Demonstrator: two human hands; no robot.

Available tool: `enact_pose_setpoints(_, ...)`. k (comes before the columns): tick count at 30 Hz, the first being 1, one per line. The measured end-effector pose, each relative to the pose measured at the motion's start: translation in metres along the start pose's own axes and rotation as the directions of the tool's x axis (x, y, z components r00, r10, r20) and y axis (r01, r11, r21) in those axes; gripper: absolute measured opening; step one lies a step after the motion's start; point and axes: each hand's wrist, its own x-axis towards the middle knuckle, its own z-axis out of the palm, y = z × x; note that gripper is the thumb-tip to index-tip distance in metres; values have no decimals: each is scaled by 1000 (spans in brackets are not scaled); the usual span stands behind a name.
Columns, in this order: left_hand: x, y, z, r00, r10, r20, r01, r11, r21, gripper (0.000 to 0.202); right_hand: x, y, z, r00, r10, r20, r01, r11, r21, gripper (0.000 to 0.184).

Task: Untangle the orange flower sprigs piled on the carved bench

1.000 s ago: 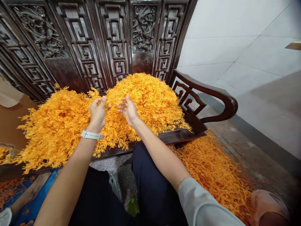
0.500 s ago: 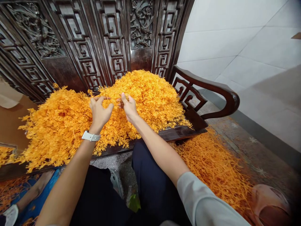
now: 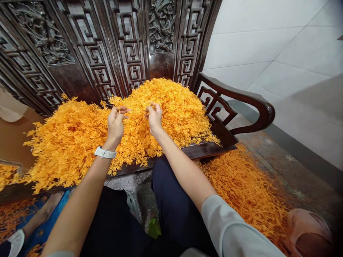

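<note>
The dark carved bench (image 3: 223, 136) is the largest thing I log from my station. On its seat lies a yellow pile (image 3: 171, 103), mounded higher toward the bench's armrest (image 3: 261, 107) and spread wider away from it. Loose orange strands (image 3: 241, 178) cover the floor just beside the bench's armrest end. Above the bench seat, I have the two hands near each other, not touching. Left hand (image 3: 115, 125): fingers curled, thumb close to them; a sprig (image 3: 115, 101) shows at its fingers, clamped or not I cannot tell. Right hand (image 3: 155, 119): curled, thumb toward forefinger; pinched or apart, I cannot tell. Step in hand, my reading: fingertip handling of small sprigs. Next move, I judge, calls for a light pinch; stems look thin.
</note>
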Motion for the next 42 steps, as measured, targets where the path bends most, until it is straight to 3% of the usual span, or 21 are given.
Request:
enact_pose_setpoints(4, -1, 4, 5, 995, -23, -92, 19, 999, -41, 44, -10, -1, 7, 992, 84, 95, -95, 989, 113, 11)
enact_pose_setpoints(8, -8, 13, 13, 975, -216, -51, 203, 961, -189, 65, -17, 5, 16, 989, 59, 135, -74, 991, 114, 19)
enact_pose_setpoints(12, -16, 14, 23, 951, -310, 15, 298, 896, -329, 57, -16, 15, 23, 996, 17, 88, -24, 996, 83, 20)
enact_pose_setpoints(16, -24, 8, 34, 954, -301, 8, 287, 901, -324, 42, -8, 20, 20, 992, 115, -48, -106, 980, 167, 34)
enact_pose_setpoints(19, -30, 5, 41, 963, -256, -89, 221, 931, -289, 43, -4, 15, 13, 971, 209, -120, -181, 961, 207, 40)
enact_pose_setpoints(21, -33, 2, 45, 966, -213, -145, 171, 951, -257, 44, -7, 9, 11, 962, 251, -109, -221, 947, 231, 42)
enact_pose_setpoints(25, -38, -5, 49, 970, -126, -206, 101, 987, -125, 42, -21, 5, 17, 971, 179, -161, -153, 975, 159, 44)
enact_pose_setpoints(28, -42, -7, 54, 979, -87, -184, 76, 995, -68, 41, -29, 11, 23, 979, 82, -188, -62, 992, 111, 45)
enact_pose_setpoints(35, -46, 6, 63, 982, -183, -55, 157, 939, -307, 39, -20, 11, 16, 984, 86, -153, -53, 976, 212, 55)
enact_pose_setpoints(39, -44, 8, 62, 950, -284, -128, 212, 891, -400, 50, -24, 7, 16, 994, 72, -80, -61, 990, 129, 57)
enact_pose_setpoints(42, -39, 7, 58, 940, -297, -167, 205, 886, -416, 59, -28, 6, 18, 998, 44, -39, -42, 997, 66, 58)
